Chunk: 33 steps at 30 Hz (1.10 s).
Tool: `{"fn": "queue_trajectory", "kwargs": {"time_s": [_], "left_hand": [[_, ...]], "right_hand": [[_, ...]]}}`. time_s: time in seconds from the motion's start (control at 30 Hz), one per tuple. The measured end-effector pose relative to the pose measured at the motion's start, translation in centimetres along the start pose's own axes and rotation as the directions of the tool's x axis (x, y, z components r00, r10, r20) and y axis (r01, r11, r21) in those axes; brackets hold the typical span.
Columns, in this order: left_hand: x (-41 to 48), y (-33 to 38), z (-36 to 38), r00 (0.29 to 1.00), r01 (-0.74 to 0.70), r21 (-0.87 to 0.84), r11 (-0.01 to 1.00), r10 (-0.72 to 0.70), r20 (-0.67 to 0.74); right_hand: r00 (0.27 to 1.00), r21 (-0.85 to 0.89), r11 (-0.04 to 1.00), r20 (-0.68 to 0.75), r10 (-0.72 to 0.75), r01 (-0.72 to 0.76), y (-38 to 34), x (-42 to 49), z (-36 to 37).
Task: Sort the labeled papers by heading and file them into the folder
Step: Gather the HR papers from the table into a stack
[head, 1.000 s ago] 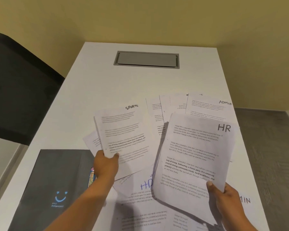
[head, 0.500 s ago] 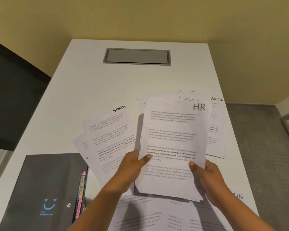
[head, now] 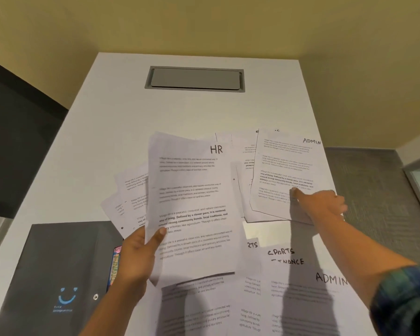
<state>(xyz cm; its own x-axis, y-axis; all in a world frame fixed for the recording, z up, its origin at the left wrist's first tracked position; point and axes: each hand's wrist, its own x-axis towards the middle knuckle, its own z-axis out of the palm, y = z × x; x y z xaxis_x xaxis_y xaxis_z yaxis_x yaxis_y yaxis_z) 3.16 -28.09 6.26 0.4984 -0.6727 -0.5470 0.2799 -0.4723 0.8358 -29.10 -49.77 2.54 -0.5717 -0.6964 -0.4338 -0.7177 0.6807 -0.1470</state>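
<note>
— On the white rectangular surface point(head: 107, 141), what takes up the most room?

— The dark grey plastic folder with a blue smiley point(head: 58, 263), lying shut at the near left corner. After that, the loose spread of printed white papers point(head: 301, 299) along the near edge, headed SPORTS, FINANCE and ADMIN in marker.

— And the sheet with HR on it?

— The white HR-headed stack point(head: 194, 202) is held up above the surface, in the middle, tilted towards the camera. A fan of other printed sheets point(head: 129, 190) shows behind its left edge.

— Further back?

— A white sheet headed ADMIN point(head: 284, 170) lies on a few others at the far right, and a grey rectangular hatch point(head: 195, 78) is set flush near the far edge.

— The hands?

— The left hand point(head: 138, 255) pinches the HR stack at its lower left edge, thumb on the front. The right hand point(head: 323, 202) is stretched out with one digit on the ADMIN sheet; it is blurred, so I cannot tell whether it grips.

— Anything small?

— A bright striped tab point(head: 114, 265) peeks from the folder's right edge.
</note>
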Motion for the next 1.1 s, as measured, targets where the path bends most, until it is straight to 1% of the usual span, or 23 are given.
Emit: {"fn": "queue_trajectory", "kwargs": {"time_s": [0.1, 0.2, 0.27, 0.33, 0.43, 0.5, 0.6, 0.7, 0.8, 0.87, 0.93, 1.0, 1.1], "left_hand": [[0.4, -0.2, -0.2, 1.000, 0.016, -0.050, 0.999, -0.017, -0.025], [0.9, -0.2, 0.4, 1.000, 0.011, -0.062, 0.998, -0.013, -0.025], [1.2, -0.1, 0.8, 1.000, 0.009, -0.070, 0.998, -0.010, -0.021], [1.2, -0.1, 0.9, 1.000, 0.004, -0.073, 0.997, -0.005, -0.026], [1.2, -0.2, 0.7, 0.999, -0.003, -0.073, 0.997, -0.001, -0.044], [1.1, -0.2, 0.4, 0.999, 0.003, -0.082, 0.997, -0.007, -0.049], [0.9, -0.2, 0.0, 0.998, 0.007, -0.091, 0.996, -0.013, -0.061], [0.6, -0.3, -0.3, 0.998, 0.014, -0.092, 0.996, -0.021, -0.067], [0.2, -0.1, -0.6, 0.998, 0.010, -0.096, 0.995, -0.016, -0.068], [0.1, 0.1, -0.8, 0.998, -0.006, -0.107, 0.994, -0.001, -0.068], [0.0, 0.4, -1.1, 0.997, -0.026, -0.113, 0.993, 0.018, -0.074], [-0.1, 0.5, -1.2, 0.997, -0.036, -0.114, 0.993, 0.028, -0.075], [-0.1, 0.5, -1.3, 0.997, -0.040, -0.103, 0.994, 0.032, -0.075]], "right_hand": [[0.999, -0.058, 0.998, -0.006, -0.037, 0.037, -1.2, -0.6, 0.2], [0.993, -0.038, 0.993, 0.029, -0.115, 0.116, -2.0, -1.2, 1.1], [0.989, 0.024, 0.991, 0.066, -0.130, 0.129, -2.4, -1.5, 1.7], [0.986, 0.112, 0.988, 0.111, -0.121, 0.109, -2.7, -1.8, 1.7], [0.972, 0.181, 0.980, 0.201, -0.120, 0.083, -2.8, -2.2, 1.3], [0.970, 0.207, 0.976, 0.212, -0.116, 0.072, -2.6, -2.1, 1.2], [0.975, 0.255, 0.963, 0.180, -0.130, 0.082, -2.4, -2.2, 1.1], [0.966, 0.347, 0.935, 0.207, -0.157, 0.078, -2.1, -2.5, 1.4], [0.948, 0.530, 0.842, 0.208, -0.242, 0.098, -1.7, -3.6, 1.2], [0.924, 0.605, 0.788, 0.230, -0.307, 0.111, -1.2, -4.9, 1.0], [0.898, 0.635, 0.765, 0.268, -0.350, 0.109, -0.4, -6.3, 1.1], [0.873, 0.654, 0.755, 0.336, -0.353, 0.054, 0.7, -7.6, 1.2], [0.834, 0.636, 0.772, 0.434, -0.341, -0.015, 2.3, -9.7, 1.2]]}}
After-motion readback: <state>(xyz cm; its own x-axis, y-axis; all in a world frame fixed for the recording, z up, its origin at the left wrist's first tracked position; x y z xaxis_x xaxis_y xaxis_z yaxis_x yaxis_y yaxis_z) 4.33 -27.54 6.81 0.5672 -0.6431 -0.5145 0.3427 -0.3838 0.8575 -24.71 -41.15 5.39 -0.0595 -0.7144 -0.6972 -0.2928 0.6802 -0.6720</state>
